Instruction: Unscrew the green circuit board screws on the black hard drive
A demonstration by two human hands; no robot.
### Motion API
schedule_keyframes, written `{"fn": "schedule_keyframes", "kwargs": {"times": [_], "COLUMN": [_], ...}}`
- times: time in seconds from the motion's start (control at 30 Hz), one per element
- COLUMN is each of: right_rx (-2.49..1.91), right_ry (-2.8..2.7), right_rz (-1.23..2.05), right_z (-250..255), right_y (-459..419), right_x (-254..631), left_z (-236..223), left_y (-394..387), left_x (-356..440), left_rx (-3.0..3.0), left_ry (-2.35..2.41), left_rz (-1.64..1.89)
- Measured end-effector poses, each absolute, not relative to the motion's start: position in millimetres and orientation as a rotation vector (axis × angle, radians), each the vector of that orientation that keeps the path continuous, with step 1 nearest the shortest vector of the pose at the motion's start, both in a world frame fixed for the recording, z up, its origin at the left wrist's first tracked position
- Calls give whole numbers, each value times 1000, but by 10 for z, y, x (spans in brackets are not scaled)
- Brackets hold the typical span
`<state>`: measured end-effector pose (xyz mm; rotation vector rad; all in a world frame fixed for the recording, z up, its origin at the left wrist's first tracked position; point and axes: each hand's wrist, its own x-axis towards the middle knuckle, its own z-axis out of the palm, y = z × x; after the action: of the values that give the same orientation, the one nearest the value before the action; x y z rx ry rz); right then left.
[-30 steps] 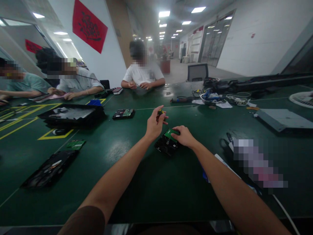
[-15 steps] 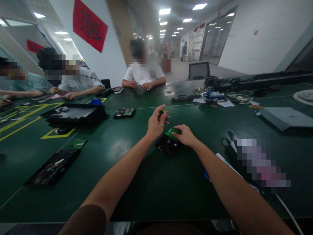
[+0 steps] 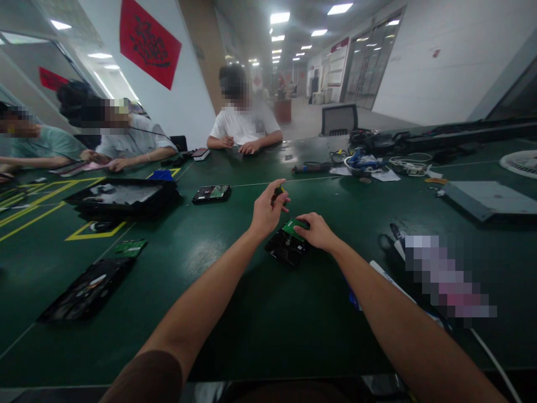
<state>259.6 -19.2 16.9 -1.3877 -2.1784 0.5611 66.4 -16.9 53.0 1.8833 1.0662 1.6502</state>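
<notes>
A black hard drive with a green circuit board on its far side lies on the green table in front of me. My right hand grips the drive's right side, its thumb on the board. Just above the drive's far left edge, my left hand is closed round a screwdriver with a yellow and black handle. The fingers hide most of this tool, and its tip cannot be made out clearly.
Another hard drive lies farther off. To the left are a black tray, an opened drive casing and a loose circuit board. Cables and a grey metal box lie right. Several people sit across the table.
The view has shifted slightly. Both hands stay in nearly the same place at the hard drive, with the same hold.
</notes>
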Motion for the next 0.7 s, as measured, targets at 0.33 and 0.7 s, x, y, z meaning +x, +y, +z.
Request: {"fn": "schedule_keyframes", "kwargs": {"times": [0.33,0.7], "right_rx": [-1403,-1404], "right_ry": [-2176,-2194], "right_rz": [553,537], "right_z": [157,172], "right_y": [-194,-190], "right_x": [2594,2588], "left_z": [565,656], "left_y": [-116,-146], "left_x": [688,711], "left_rx": [1904,1994], "left_ry": [1054,1007], "left_rz": [1584,1518]}}
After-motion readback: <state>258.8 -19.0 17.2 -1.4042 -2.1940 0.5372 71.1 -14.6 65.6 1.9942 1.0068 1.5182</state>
